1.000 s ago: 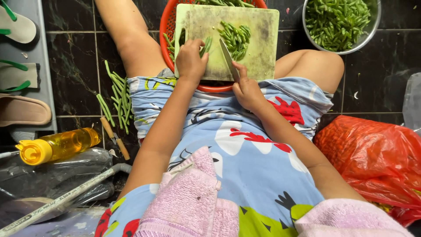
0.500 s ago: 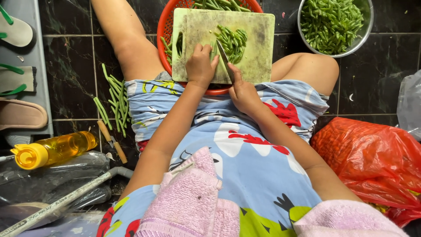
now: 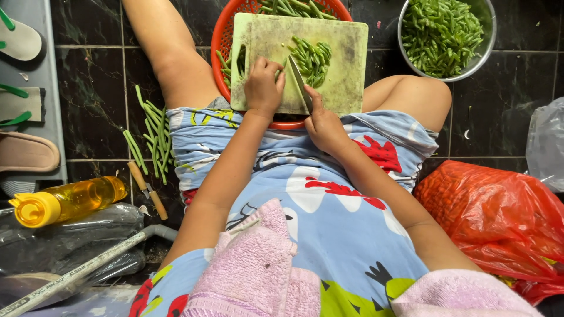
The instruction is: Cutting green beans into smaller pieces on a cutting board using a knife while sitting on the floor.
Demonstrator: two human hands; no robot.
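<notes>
Left hand slid back along green beans, fingers curled clamping them; right hand gripping knife, slicing over cutting board.

At nine o'clock, a yellow bottle lies on clear plastic, just beside a wooden-handled peeler. Sandals line the ten o'clock edge. An orange plastic bag bulges at four o'clock.

free: board's right half | blocked: steel bowl, knees
</notes>
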